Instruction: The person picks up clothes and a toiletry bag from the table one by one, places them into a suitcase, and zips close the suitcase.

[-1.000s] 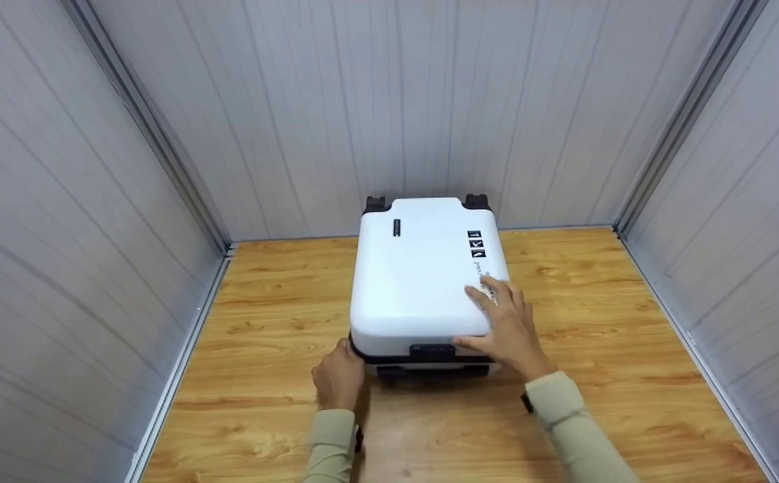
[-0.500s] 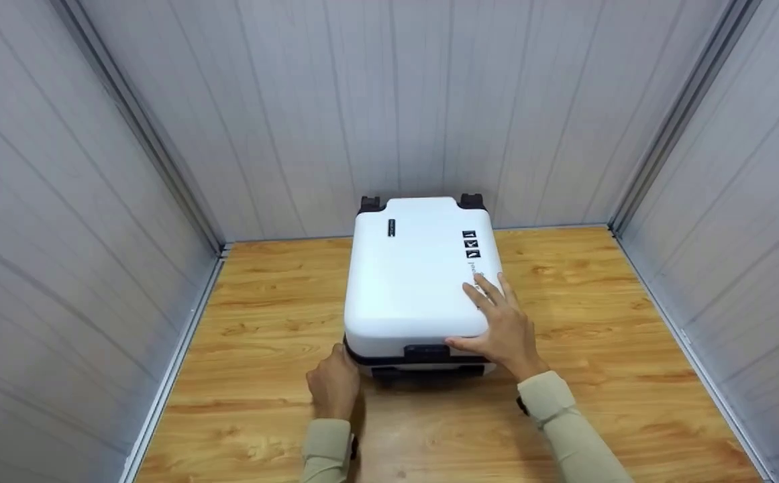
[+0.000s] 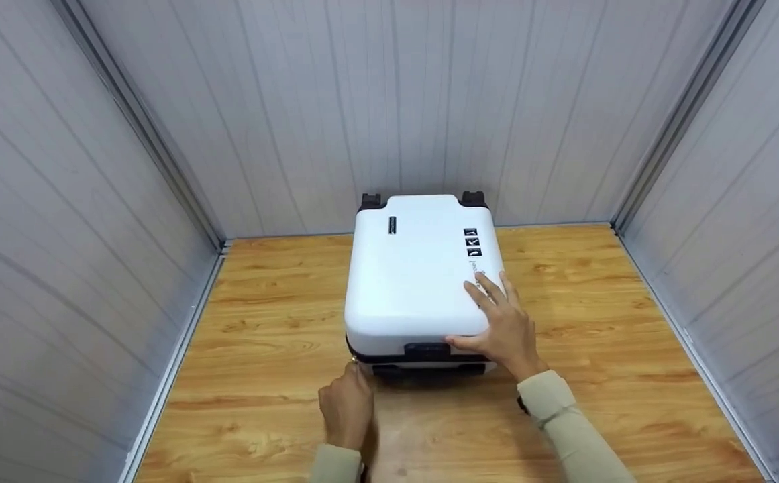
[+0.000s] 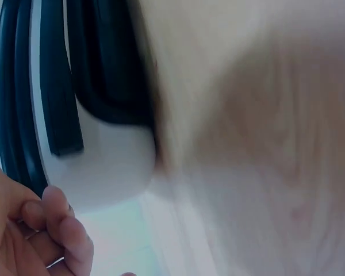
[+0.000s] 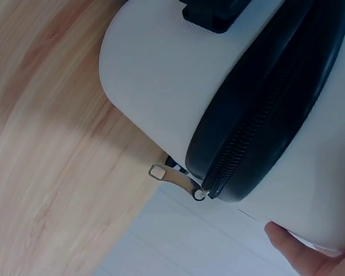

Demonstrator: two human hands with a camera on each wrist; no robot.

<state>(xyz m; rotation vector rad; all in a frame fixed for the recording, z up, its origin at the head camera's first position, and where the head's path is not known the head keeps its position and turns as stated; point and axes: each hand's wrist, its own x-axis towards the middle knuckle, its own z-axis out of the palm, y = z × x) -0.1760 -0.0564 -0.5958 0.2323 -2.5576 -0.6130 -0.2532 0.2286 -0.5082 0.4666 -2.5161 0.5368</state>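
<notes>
A white hard-shell suitcase [image 3: 416, 268] lies flat on the floor, its wheels toward the back wall. At its near left corner my left hand [image 3: 347, 406] pinches a small metal zipper pull [image 3: 354, 360] on the black zipper band [image 4: 23, 115]. Curled left fingers [image 4: 69, 230] show beside that band in the left wrist view; they hide the pull there. Spread over the lid's near right corner, my right hand [image 3: 506, 332] rests with its thumb by the black lock [image 3: 427, 350]. A second zipper pull [image 5: 175, 177] hangs free at the zipper's end in the right wrist view.
Wood-look floor [image 3: 262, 308] surrounds the suitcase. Pale panel walls rise at the back [image 3: 423, 100], left [image 3: 60, 235] and right [image 3: 731, 221]. Two black wheels [image 3: 473, 198] sit close to the back wall.
My left hand has come from the suitcase's left side round the near corner, toward me and slightly right. My right hand keeps its place on the lid.
</notes>
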